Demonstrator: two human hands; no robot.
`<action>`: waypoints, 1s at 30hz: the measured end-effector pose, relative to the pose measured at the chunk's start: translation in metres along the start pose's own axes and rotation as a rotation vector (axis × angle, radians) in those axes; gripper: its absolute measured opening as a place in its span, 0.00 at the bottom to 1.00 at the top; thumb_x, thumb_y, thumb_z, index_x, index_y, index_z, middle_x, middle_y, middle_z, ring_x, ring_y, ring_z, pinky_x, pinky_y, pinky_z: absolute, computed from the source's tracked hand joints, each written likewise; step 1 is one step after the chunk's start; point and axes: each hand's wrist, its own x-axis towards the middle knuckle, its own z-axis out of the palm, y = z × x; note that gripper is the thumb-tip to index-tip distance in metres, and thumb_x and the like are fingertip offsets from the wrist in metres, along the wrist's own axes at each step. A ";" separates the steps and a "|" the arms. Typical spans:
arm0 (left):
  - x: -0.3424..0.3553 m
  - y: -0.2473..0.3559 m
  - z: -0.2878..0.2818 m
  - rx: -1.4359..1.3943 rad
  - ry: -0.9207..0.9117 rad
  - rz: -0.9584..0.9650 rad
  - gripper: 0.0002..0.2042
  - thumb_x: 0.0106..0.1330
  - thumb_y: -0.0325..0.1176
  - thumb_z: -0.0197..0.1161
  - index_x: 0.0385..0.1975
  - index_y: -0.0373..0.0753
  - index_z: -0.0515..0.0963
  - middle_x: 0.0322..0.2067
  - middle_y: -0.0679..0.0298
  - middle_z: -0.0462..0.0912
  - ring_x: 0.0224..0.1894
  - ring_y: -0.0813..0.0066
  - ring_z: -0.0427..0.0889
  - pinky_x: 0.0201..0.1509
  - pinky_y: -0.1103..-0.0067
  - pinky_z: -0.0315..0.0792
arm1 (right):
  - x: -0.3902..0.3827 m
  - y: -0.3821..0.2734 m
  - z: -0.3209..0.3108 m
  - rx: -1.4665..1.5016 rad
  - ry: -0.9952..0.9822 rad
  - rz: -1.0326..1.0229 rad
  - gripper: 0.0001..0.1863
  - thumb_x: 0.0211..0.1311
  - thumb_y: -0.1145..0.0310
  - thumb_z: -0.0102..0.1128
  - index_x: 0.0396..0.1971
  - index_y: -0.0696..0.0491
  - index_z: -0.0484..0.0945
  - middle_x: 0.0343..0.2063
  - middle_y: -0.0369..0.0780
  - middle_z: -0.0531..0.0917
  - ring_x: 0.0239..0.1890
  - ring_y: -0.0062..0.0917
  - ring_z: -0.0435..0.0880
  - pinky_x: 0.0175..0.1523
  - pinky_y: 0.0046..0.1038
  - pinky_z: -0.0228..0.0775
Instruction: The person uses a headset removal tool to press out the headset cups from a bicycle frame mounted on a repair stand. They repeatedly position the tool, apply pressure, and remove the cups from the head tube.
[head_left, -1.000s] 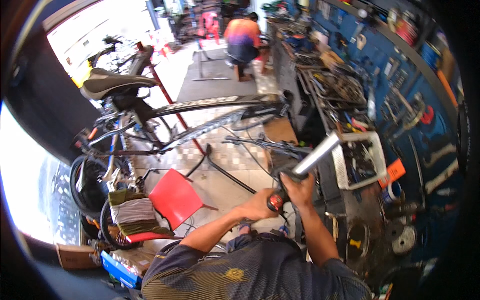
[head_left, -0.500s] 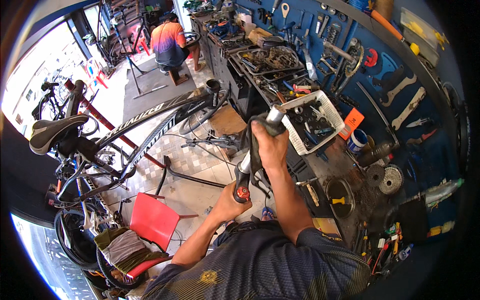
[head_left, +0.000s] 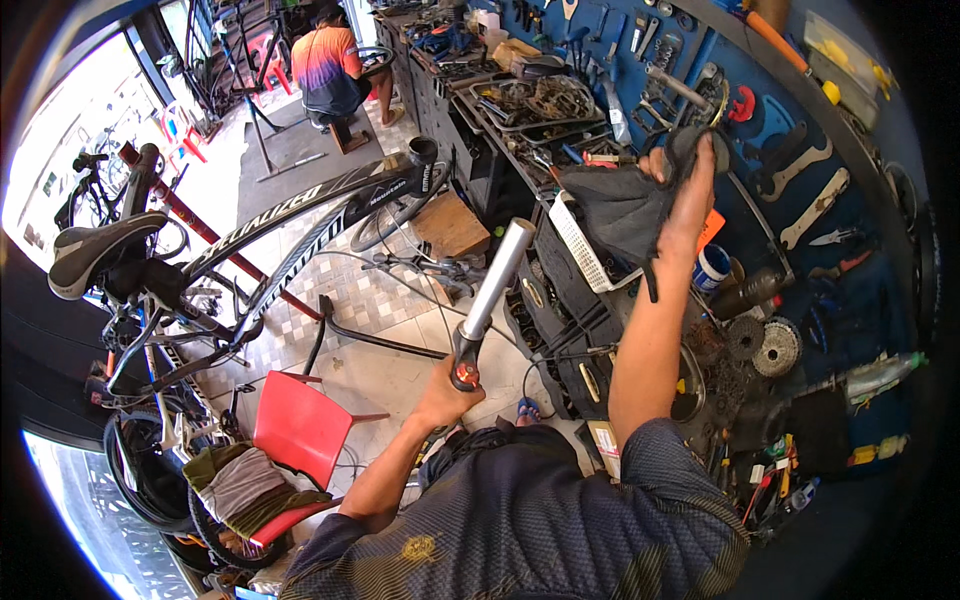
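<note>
My left hand (head_left: 446, 394) is closed around the dark crown of a bicycle fork, beside its red top cap (head_left: 466, 371). The fork's bare silver steerer tube (head_left: 498, 277) points up and away from me. Raised at the right, my right hand (head_left: 682, 205) grips a dark grey cloth (head_left: 615, 210), which hangs over part of a white plastic basket (head_left: 573, 240) on the bench, in front of the tool wall.
A black bicycle frame (head_left: 300, 215) rests on a red stand (head_left: 205, 225) at left, near a red chair (head_left: 300, 425). Another person (head_left: 325, 70) crouches at the back. A cluttered workbench (head_left: 475, 130) and blue wall of tools (head_left: 775, 230) line the right side.
My right hand has pulled the cloth off the steerer tube, up and to the right. The tube is uncovered. My left hand still grips the fork crown, slightly further left.
</note>
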 end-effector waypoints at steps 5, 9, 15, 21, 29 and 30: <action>0.010 0.004 -0.018 -0.019 0.078 0.013 0.14 0.52 0.28 0.72 0.35 0.35 0.74 0.26 0.69 0.77 0.28 0.80 0.74 0.35 0.77 0.73 | -0.043 0.048 -0.041 -0.027 0.137 0.191 0.33 0.81 0.41 0.42 0.59 0.58 0.78 0.52 0.43 0.85 0.50 0.33 0.85 0.60 0.34 0.76; 0.012 0.024 -0.019 0.048 0.086 -0.028 0.14 0.52 0.29 0.72 0.35 0.35 0.74 0.26 0.68 0.78 0.28 0.80 0.75 0.34 0.77 0.73 | -0.116 0.112 -0.031 -0.252 0.071 0.473 0.33 0.82 0.44 0.40 0.61 0.59 0.78 0.56 0.43 0.85 0.56 0.32 0.84 0.64 0.34 0.73; 0.009 0.048 -0.008 0.006 0.109 0.019 0.16 0.52 0.26 0.71 0.40 0.31 0.76 0.29 0.65 0.81 0.30 0.78 0.78 0.37 0.75 0.75 | -0.193 0.185 0.034 -0.647 -0.456 0.250 0.12 0.57 0.66 0.74 0.38 0.57 0.88 0.32 0.46 0.89 0.38 0.35 0.90 0.44 0.36 0.79; 0.004 0.048 -0.014 0.004 0.128 0.067 0.17 0.51 0.28 0.72 0.40 0.31 0.77 0.28 0.64 0.82 0.30 0.76 0.78 0.37 0.74 0.76 | -0.178 0.184 0.061 -0.719 -0.293 0.029 0.11 0.54 0.66 0.76 0.30 0.58 0.87 0.26 0.45 0.88 0.30 0.34 0.90 0.38 0.36 0.77; -0.006 0.044 -0.025 0.095 0.110 0.062 0.16 0.51 0.29 0.74 0.36 0.34 0.76 0.27 0.63 0.80 0.30 0.75 0.79 0.37 0.74 0.76 | -0.137 0.143 0.095 -0.603 -0.188 0.160 0.12 0.61 0.66 0.74 0.28 0.60 0.85 0.24 0.35 0.87 0.27 0.17 0.82 0.35 0.29 0.73; -0.008 0.043 -0.026 0.082 0.097 0.069 0.16 0.51 0.29 0.73 0.37 0.34 0.74 0.26 0.62 0.79 0.29 0.74 0.78 0.37 0.73 0.76 | -0.130 0.136 0.099 -0.560 -0.154 0.172 0.11 0.62 0.66 0.73 0.28 0.59 0.85 0.24 0.34 0.87 0.27 0.17 0.81 0.35 0.28 0.73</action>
